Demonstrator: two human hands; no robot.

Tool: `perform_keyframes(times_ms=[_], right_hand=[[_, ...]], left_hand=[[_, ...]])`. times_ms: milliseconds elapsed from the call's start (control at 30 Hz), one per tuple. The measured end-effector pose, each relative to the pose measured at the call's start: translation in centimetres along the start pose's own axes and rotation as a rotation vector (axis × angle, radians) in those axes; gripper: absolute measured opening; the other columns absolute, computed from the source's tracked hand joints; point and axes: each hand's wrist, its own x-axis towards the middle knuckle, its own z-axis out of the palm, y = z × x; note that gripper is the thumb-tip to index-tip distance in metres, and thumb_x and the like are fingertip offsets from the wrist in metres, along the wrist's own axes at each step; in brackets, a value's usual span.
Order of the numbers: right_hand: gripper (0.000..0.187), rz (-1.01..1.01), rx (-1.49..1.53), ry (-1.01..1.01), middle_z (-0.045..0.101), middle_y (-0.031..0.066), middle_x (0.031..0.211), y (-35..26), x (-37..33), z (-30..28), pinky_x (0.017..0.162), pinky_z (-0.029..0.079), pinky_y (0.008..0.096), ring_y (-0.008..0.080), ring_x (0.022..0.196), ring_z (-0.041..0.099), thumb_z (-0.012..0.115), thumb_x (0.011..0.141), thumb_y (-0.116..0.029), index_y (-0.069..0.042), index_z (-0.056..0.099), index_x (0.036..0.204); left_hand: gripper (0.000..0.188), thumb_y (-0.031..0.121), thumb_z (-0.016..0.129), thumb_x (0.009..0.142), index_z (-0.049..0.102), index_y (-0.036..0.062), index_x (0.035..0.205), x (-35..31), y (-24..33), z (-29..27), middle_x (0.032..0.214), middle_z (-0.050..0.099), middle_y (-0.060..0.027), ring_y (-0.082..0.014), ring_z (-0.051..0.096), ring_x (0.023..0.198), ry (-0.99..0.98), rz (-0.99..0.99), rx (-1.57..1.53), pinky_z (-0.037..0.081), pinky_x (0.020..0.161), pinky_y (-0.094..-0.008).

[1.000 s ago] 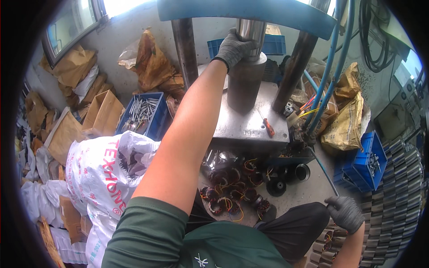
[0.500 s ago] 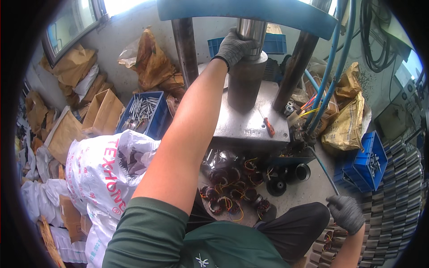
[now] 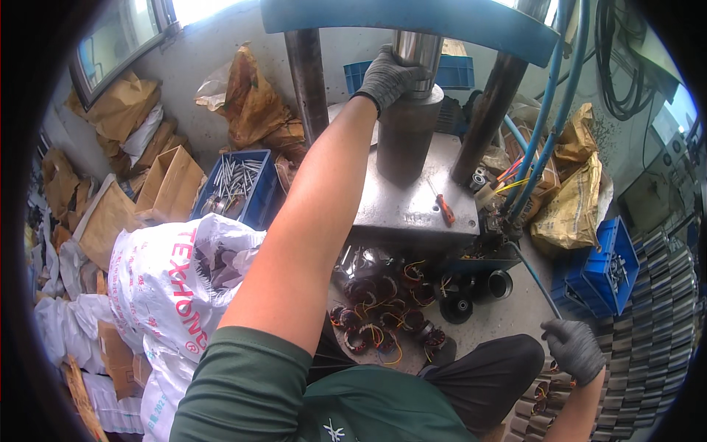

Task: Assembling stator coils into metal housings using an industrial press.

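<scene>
My left hand (image 3: 392, 77), in a grey knit glove, reaches up to the press and wraps round a shiny metal cylinder (image 3: 418, 57). Beneath it, a wider dull steel cylinder (image 3: 404, 140) stands upright on the press's metal table (image 3: 368, 210). My right hand (image 3: 574, 352), gloved alike, is low at the right with its fingers curled at the end of a thin metal lever (image 3: 535, 276) that runs down from the press. A screwdriver with a red-and-black handle (image 3: 445, 210) lies on the press table, right of the cylinder.
Wound motor stators (image 3: 383, 317) with coloured wires and black round housings (image 3: 456, 308) lie on the floor under the press. A blue bin of metal shafts (image 3: 236, 184) and a white sack (image 3: 158, 276) are at left. Blue crates (image 3: 607, 269) and stacked metal pieces (image 3: 652, 331) stand at right.
</scene>
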Motion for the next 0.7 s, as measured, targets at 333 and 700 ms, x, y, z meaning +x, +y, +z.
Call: perform_keyframes(times_ms=[333,700], right_hand=[[0.021,0.107,0.244,0.233,0.074,0.0236,0.086,0.9,0.0,0.6,0.073,0.059,0.0427,0.0372,0.079,0.074,0.068,0.084,-0.006,0.001,0.076,0.102],[0.019,-0.026,-0.059,0.028,0.074,0.0183,0.080,0.4,0.0,0.2,0.068,0.058,0.0415,0.0290,0.072,0.073,0.063,0.083,-0.003,0.002,0.076,0.096]], left_hand=[[0.081,0.036,0.096,0.066,0.056,-0.0021,0.126,-1.1,1.8,-0.2,0.113,0.070,-0.0168,-0.0247,0.070,0.105,-0.001,-0.026,0.034,0.055,0.099,-0.0360],[0.081,0.037,0.096,0.066,0.056,-0.0022,0.124,0.0,0.4,-0.1,0.110,0.071,-0.0170,-0.0250,0.070,0.103,-0.032,-0.016,0.010,0.055,0.096,-0.0361]])
